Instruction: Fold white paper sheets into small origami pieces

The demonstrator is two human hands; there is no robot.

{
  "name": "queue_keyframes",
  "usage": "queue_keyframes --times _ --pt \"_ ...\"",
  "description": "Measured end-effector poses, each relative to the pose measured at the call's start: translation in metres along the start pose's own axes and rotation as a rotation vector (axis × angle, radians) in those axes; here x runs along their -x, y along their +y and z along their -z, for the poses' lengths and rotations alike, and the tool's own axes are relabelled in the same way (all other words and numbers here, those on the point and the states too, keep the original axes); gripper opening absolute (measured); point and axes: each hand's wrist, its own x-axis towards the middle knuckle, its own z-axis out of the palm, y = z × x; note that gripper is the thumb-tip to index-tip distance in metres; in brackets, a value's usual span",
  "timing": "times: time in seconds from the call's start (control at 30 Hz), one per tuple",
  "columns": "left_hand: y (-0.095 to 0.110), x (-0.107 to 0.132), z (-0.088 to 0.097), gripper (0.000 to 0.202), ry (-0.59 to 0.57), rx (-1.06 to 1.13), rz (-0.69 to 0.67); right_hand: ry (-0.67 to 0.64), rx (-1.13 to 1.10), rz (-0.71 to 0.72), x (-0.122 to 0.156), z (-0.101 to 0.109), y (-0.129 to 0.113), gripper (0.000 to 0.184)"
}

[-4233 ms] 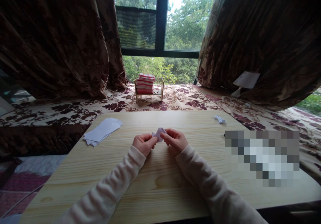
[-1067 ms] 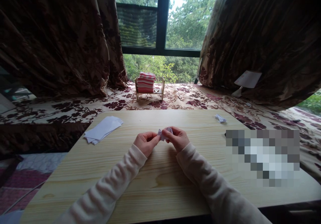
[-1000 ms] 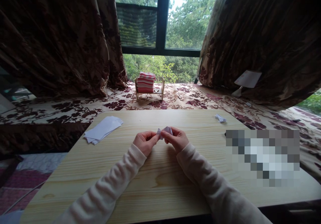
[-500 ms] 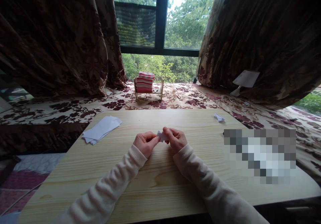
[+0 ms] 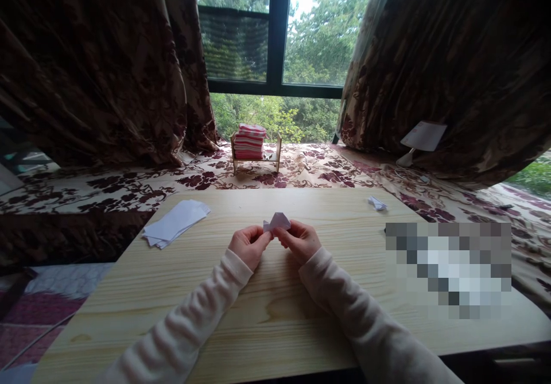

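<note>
A small folded piece of white paper [image 5: 279,221] is held up just above the middle of the wooden table [image 5: 275,306]. My left hand [image 5: 249,244] pinches its lower left side between thumb and finger. On the other side my right hand [image 5: 302,239] grips the lower right edge, thumb in front. The paper has a peaked top with slanted sides, and a small pointed flap sticks out at its left. My fingertips cover its lower edge. Both forearms wear pale long sleeves.
White paper sheets [image 5: 177,223] lie stacked at the table's left. A small folded paper piece [image 5: 377,203] lies near the back right edge. A pixelated area covers something at the right. Behind stand a small wooden rack [image 5: 257,160] with pink striped cloths [image 5: 249,142] and a white lamp [image 5: 424,136].
The folded paper now shows a wider, peaked face above my fingers. My right thumb has moved down from its top to its lower edge; my left hand stays nearly in place.
</note>
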Motion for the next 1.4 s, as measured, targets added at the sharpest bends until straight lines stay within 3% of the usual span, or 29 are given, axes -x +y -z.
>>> queue_keyframes --times 0.13,0.3,0.43,0.57,0.7,0.87,0.93,1.07,1.17,1.4 --pt "0.002 -0.001 0.001 0.02 -0.01 -0.024 0.011 0.013 0.04 0.012 0.001 -0.001 0.0 0.029" --pt "0.0 -0.006 0.01 0.016 0.071 -0.116 0.053 -0.04 0.055 -0.068 -0.001 0.003 -0.001 0.032" --pt "0.001 -0.008 0.018 0.013 0.095 -0.175 0.028 -0.034 -0.011 -0.131 -0.006 0.011 -0.006 0.039" --pt "0.005 -0.007 0.017 0.011 0.047 -0.222 -0.049 -0.034 0.0 -0.1 -0.006 0.011 -0.006 0.03" --pt "0.006 -0.007 0.014 0.014 0.081 -0.142 -0.106 0.001 -0.057 -0.105 -0.001 0.002 -0.003 0.027" --pt "-0.001 -0.008 0.012 0.029 -0.075 0.041 0.044 0.006 -0.127 -0.21 0.001 -0.002 -0.002 0.03" --pt "-0.006 -0.01 0.012 0.03 -0.046 0.071 0.066 0.022 -0.075 -0.158 0.001 -0.002 -0.003 0.03" --pt "-0.011 -0.013 0.014 0.029 0.067 0.082 0.055 0.068 0.151 0.11 0.004 0.0 -0.004 0.022" --pt "-0.009 -0.014 0.016 0.03 0.031 0.111 0.104 -0.014 0.312 0.255 0.006 -0.001 -0.002 0.015" --pt "-0.008 -0.013 0.015 0.036 -0.039 0.271 0.278 -0.04 0.404 0.339 0.005 0.0 0.002 0.011"
